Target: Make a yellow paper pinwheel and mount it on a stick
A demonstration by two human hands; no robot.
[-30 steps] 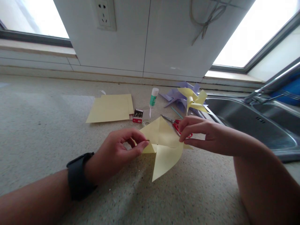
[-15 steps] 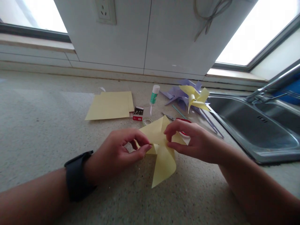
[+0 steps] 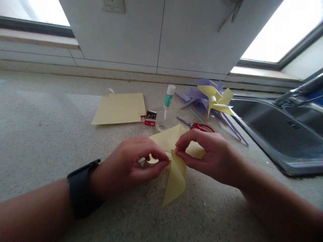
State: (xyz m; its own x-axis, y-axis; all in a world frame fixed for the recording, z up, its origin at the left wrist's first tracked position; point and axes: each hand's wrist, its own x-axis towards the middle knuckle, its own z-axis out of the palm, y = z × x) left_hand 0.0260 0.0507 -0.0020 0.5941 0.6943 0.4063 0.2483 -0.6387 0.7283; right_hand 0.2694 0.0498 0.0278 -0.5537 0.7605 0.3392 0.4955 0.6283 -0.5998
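A cut yellow paper square (image 3: 175, 174), partly folded toward its middle, lies on the speckled counter (image 3: 45, 127) between my hands. My left hand (image 3: 131, 166), with a black watch on its wrist, pinches the paper at its centre from the left. My right hand (image 3: 209, 156) pinches a flap of the same paper at the centre from the right, fingertips almost meeting those of the left. One pointed flap hangs down toward me.
Behind the hands lie red-handled scissors (image 3: 198, 126), a tape roll (image 3: 161, 127), a small red box (image 3: 150, 117), a glue stick (image 3: 168, 96) and yellow sheets (image 3: 118, 108). Finished yellow (image 3: 217, 100) and purple (image 3: 195, 95) pinwheels lie by the steel sink (image 3: 277, 134) at right.
My right hand has moved left from the paper's right edge to its centre, bringing a flap in with it. The left hand has kept its pinch. The scissors are now uncovered.
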